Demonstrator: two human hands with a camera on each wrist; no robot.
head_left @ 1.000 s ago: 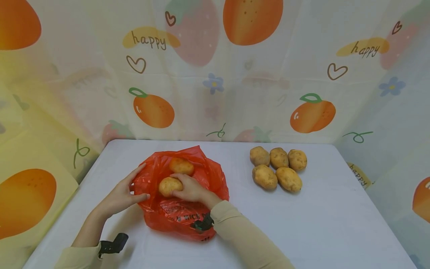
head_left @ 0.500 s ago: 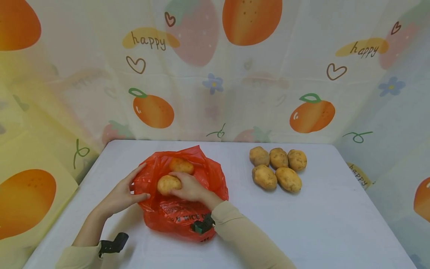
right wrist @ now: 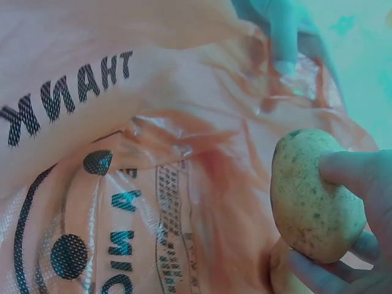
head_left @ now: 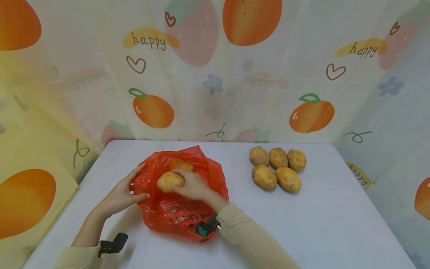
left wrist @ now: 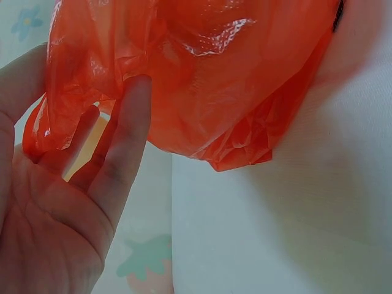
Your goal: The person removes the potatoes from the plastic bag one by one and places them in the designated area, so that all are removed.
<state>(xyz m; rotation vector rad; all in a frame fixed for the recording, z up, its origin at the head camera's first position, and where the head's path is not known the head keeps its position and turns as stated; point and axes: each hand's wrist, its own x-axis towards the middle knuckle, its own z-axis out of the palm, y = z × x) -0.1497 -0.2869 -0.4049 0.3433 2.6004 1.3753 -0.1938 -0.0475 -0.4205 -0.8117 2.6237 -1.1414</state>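
Note:
A red plastic bag (head_left: 181, 220) with black print stands with its mouth spread wide. My left hand (head_left: 117, 196) holds its left side, thumb and fingers spread apart on the thin film. Some of those fingers show through the film in the left wrist view. Over the bag's mouth, my right hand (head_left: 192, 185) grips a potato (head_left: 169, 181) between thumb and fingers. The right wrist view shows this potato (right wrist: 309, 196) with small dark specks on its skin. Another potato (head_left: 178, 163) lies in the bag behind it, partly hidden by the held one and my right hand.
Several potatoes (head_left: 277, 168) lie grouped in two rows on the white table (head_left: 268, 228), right of the bag. A fruit-printed curtain (head_left: 252, 104) hangs along the back and sides. Each wrist wears a small black camera (head_left: 114, 243).
My right hand has raised the held potato slightly and turned it, so it covers more of the potato behind. My left hand has stayed in place on the bag.

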